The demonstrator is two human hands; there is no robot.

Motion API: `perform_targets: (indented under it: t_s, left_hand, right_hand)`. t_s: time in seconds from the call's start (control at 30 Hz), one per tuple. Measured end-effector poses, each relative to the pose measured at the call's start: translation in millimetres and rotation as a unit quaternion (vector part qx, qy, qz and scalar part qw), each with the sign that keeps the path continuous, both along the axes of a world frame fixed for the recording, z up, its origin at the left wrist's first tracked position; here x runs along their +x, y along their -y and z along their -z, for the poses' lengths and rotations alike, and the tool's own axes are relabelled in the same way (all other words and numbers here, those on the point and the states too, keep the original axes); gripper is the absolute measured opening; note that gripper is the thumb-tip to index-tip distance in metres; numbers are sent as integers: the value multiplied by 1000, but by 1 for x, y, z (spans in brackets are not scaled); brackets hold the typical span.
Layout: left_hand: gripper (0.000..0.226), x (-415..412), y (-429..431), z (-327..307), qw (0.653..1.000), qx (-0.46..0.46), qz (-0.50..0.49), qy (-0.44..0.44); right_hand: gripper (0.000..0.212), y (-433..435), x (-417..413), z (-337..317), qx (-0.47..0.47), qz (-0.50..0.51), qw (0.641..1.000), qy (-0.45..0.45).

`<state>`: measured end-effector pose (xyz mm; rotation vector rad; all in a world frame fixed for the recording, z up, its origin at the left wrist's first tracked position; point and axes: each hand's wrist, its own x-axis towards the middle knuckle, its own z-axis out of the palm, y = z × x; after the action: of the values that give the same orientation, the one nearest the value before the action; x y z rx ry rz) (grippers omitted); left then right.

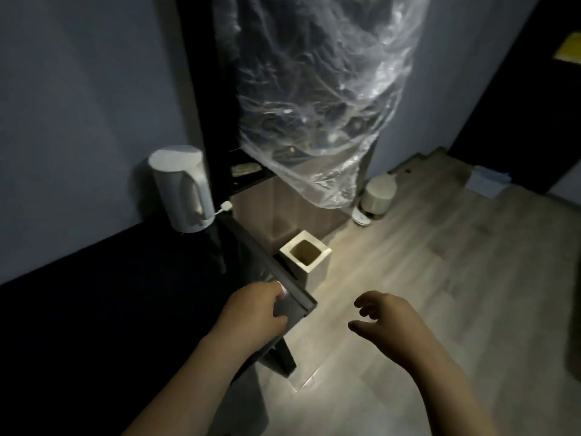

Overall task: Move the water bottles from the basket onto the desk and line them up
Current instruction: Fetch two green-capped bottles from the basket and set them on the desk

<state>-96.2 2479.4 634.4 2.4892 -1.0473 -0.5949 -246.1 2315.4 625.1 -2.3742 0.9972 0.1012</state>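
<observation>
The black desk [132, 278] fills the left side, and its corner [306, 305] juts toward the floor. My left hand [254, 313] rests at that corner with fingers curled; a small pale spot [284, 290] shows at the fingertips, too dark to identify. My right hand [383, 319] hovers over the wooden floor to the right of the desk, fingers apart and holding nothing. A white square container [317, 269] stands on the floor beside the desk edge. I cannot make out any water bottle.
A white electric kettle [182, 190] stands at the desk's back edge by the wall. A dark rack with a plastic-wrapped bundle [314, 99] rises behind. A small round white bin [377, 195] sits on the floor [440, 278] further back.
</observation>
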Motion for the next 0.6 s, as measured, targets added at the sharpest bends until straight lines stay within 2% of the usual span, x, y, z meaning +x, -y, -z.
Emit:
perform_targets:
  t_s: [0.3, 0.5, 0.6]
  left_hand:
    - [34, -34, 134, -11, 982, -16, 185, 32]
    - [37, -27, 223, -13, 958, -43, 281, 34]
    - [38, -12, 268, -16, 945, -62, 316, 63]
  right_hand:
    - [39, 70, -80, -11, -21, 173, 985, 8]
    - [39, 126, -87, -23, -41, 251, 967, 8]
    - [39, 157, -79, -31, -58, 287, 956, 28]
